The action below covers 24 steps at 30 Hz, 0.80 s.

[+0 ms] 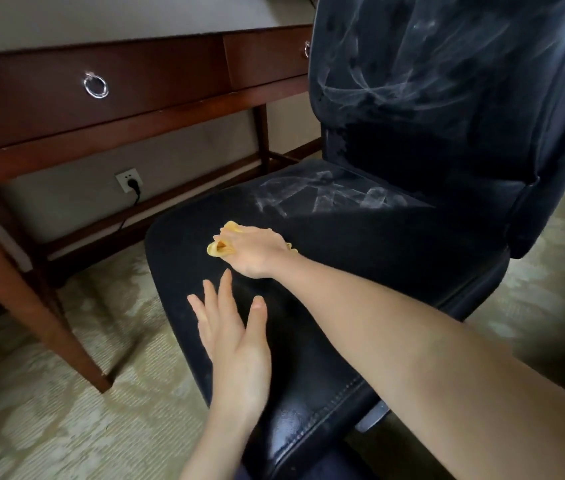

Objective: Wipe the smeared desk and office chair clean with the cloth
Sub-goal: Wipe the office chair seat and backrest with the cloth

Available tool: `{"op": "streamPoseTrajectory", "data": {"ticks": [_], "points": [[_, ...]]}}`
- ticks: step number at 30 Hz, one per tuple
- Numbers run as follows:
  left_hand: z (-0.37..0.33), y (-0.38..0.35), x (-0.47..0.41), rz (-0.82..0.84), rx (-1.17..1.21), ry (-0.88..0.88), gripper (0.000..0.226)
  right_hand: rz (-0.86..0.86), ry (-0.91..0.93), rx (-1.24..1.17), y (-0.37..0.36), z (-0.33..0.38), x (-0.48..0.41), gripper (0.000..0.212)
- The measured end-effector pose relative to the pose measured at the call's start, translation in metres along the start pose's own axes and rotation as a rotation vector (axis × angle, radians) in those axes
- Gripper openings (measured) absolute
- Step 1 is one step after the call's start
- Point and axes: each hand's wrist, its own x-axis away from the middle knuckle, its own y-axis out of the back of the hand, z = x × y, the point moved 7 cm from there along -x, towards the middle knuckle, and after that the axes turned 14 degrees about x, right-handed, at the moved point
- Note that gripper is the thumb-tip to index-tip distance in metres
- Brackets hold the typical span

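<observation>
Head view, yellow cloth (pixel 220 247) lying bunched mid-seat on office chair (pixel 395 271), poking left toward desk (pixel 156 77), right hand (pixel 256 249) gripping it, left hand (pixel 236 337) spreading relaxed fingers over seat front, white smears (pixel 322 195) showing behind.

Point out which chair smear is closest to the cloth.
The seat-rear patch; the other streaks the backrest, higher and farther from the yellow cloth in the right hand.
</observation>
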Motion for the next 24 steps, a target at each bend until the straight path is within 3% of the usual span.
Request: {"op": "streamPoseTrajectory", "data": {"ticks": [3,7,13,18,24], "points": [[-0.001,0.031,-0.021,-0.113,-0.138,-0.002,0.051,0.029,0.159,0.084,0.000,0.032,0.001,0.044],[-0.008,0.058,-0.043,-0.189,-0.304,-0.016,0.049,-0.041,0.291,0.034,-0.003,0.038,0.010,0.029],[0.005,0.082,-0.070,-0.210,-0.518,0.088,0.052,-0.076,0.516,0.031,-0.001,0.036,0.055,0.047],[0.015,0.079,-0.079,-0.121,-0.603,0.118,0.054,0.003,0.507,-0.055,-0.005,0.017,0.093,0.061],[0.008,0.060,-0.086,-0.085,-0.653,0.051,0.056,0.077,0.395,-0.149,0.003,-0.018,0.138,0.032]]}}
